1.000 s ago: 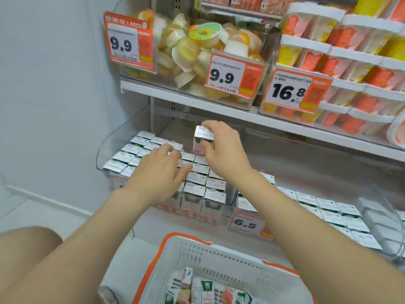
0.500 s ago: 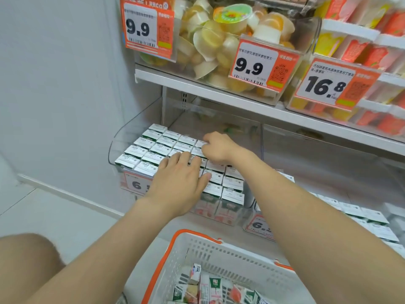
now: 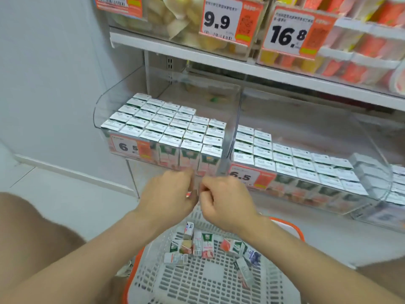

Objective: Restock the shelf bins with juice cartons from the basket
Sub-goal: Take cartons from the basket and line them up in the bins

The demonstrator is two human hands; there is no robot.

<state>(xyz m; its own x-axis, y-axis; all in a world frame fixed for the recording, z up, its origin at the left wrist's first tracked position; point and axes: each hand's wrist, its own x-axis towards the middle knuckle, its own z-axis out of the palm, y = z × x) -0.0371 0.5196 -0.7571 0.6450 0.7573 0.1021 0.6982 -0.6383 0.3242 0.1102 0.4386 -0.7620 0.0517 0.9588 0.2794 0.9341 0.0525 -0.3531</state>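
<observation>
1. Hands curled, nearly touching: left hand [image 3: 168, 194], right hand [image 3: 226, 199]; blur hides whether they pinch anything.
2. Juice cartons [image 3: 202, 242] lie jumbled in the near basket [image 3: 208, 284]; a hasty grab may fumble one.
3. Left bin [image 3: 98, 106] has room only far right; forcing could topple rows.

Left hand [image 3: 168, 191] beside right hand [image 3: 225, 199], fingers [image 3: 207, 195] curled

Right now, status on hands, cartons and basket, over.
Both curled: left grip and right grip, close together above basket; any hold unclear, blurred. Room at back right of left bin. Loose cartons lie in basket. Nothing blocking.
</observation>
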